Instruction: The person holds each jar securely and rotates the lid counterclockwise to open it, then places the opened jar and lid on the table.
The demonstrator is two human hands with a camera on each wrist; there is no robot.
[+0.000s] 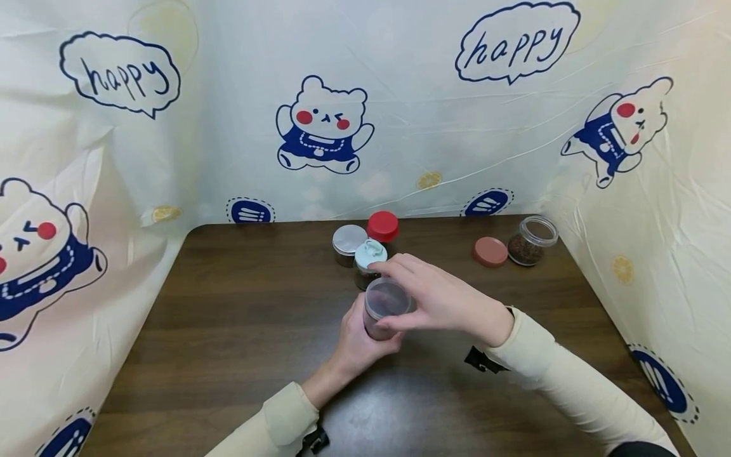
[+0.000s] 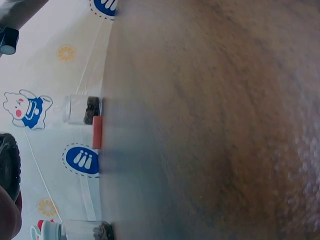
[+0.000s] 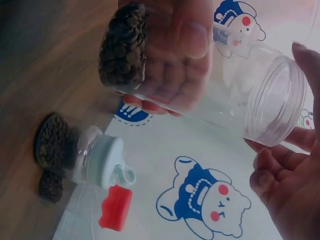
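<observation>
In the head view, my left hand (image 1: 356,339) grips the body of a clear jar (image 1: 385,308). Dark pellets lie at one end of that jar (image 3: 232,105) in the right wrist view, where it appears tipped sideways. My right hand (image 1: 440,295) spans the jar's top, its thumb and fingers on opposite sides of the ringed rim. Whether a clear lid covers the mouth, I cannot tell. Just behind stands a jar with a pale blue looped lid (image 1: 371,254). In the left wrist view, the hand and jar are mostly cut off at the left edge.
Behind the held jar stand a silver-lidded jar (image 1: 349,240) and a red-lidded jar (image 1: 383,227). At the back right, a lidless jar with dark contents (image 1: 525,249) stands beside a pinkish-red lid (image 1: 490,252). Printed cloth (image 1: 411,127) borders the brown table (image 1: 240,317).
</observation>
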